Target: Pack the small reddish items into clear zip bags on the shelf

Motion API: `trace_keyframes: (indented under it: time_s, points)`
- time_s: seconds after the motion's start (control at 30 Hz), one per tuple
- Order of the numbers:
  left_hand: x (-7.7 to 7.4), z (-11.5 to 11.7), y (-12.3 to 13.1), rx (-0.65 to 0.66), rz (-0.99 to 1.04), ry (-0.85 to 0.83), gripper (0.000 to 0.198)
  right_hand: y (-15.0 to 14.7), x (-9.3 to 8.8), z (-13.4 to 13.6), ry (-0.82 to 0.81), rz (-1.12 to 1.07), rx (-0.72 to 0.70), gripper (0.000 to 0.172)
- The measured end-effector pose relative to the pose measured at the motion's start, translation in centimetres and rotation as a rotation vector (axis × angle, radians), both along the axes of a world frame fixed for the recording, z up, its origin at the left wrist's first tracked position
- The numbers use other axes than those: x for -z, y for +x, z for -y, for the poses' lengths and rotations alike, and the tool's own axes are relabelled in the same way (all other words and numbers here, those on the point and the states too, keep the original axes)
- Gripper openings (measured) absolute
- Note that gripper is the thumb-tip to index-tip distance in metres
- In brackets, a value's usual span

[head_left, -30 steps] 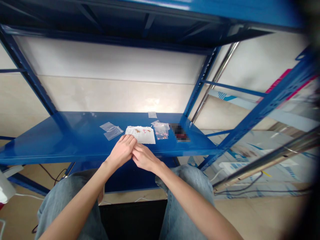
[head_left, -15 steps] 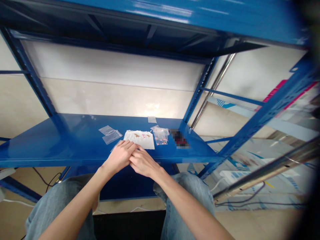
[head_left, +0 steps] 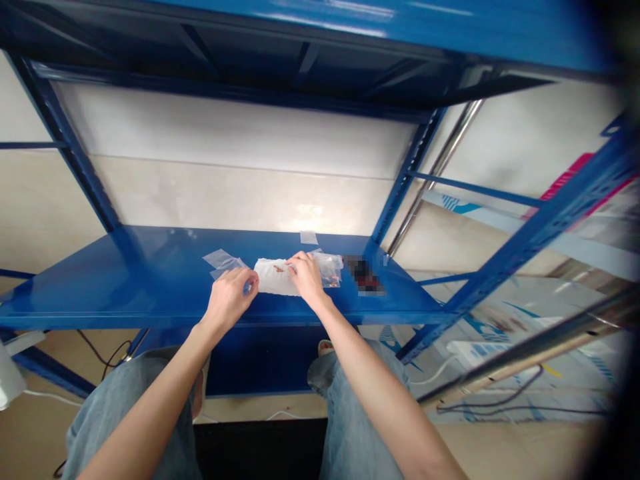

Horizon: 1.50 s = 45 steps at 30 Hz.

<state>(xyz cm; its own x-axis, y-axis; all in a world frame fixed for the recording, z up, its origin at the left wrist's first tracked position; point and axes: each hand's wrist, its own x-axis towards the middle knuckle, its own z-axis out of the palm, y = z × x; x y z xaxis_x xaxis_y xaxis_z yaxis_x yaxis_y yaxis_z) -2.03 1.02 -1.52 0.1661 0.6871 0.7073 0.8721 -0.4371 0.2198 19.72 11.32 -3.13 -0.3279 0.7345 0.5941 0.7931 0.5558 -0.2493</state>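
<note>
A crumpled white paper (head_left: 273, 283) lies near the front of the blue shelf, with small brownish-gold bits (head_left: 279, 269) on it. My right hand (head_left: 307, 277) is over its right part, fingers bent and tips together beside those bits; anything between the tips is too small to make out. Just off the paper's left edge, my left hand (head_left: 231, 297) is closed with thumb and fingertips pinched, and what it may hold cannot be made out. Clear plastic bags (head_left: 220, 259) lie behind the left hand, partly covered by it. Another clear bag (head_left: 330, 272) with small coloured pieces sits right of the paper.
A dark, pixelated object (head_left: 365, 275) lies right of the bags. Farther back is a small whitish packet (head_left: 309, 237). Blue shelf posts (head_left: 410, 175) rise at the sides, and an upper shelf (head_left: 240, 40) hangs overhead. My knees are below the front edge.
My hands were together in front of the paper and have parted. The right hand has moved forward and right onto the paper; the left has shifted slightly left.
</note>
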Motion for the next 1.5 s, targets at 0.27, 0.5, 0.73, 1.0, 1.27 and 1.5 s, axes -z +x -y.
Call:
trace_keyframes:
  time_s: [0.27, 0.5, 0.73, 1.0, 1.27, 1.5]
  points:
    - [0.1, -0.5, -1.1, 0.018, 0.11, -0.061, 0.017, 0.9, -0.5, -1.6, -0.093, -0.006, 0.162, 0.012]
    - [-0.6, 0.2, 0.2, 0.1, 0.368, -0.213, 0.008, 0.3, -0.2, -1.0, -0.135, 0.045, 0.19, 0.008]
    - [-0.6, 0.5, 1.7, 0.234, 0.486, -0.354, 0.011, -1.1, -1.3, 0.7, -0.098, -0.174, 0.068, 0.01]
    - [-2.0, 1.9, 4.4, 0.576, 1.019, -0.841, 0.027, -3.9, -3.0, 6.3, -0.2, -0.868, -0.564, 0.012]
    - [-1.0, 1.5, 3.5, 0.596, 1.124, -0.865, 0.03, -3.4, -2.8, 7.0, -0.324, -0.682, -0.677, 0.017]
    - [-1.0, 1.5, 3.2, 0.8, 1.431, -0.933, 0.027, -1.1, -1.4, 2.4, -0.082, -0.604, -0.224, 0.016]
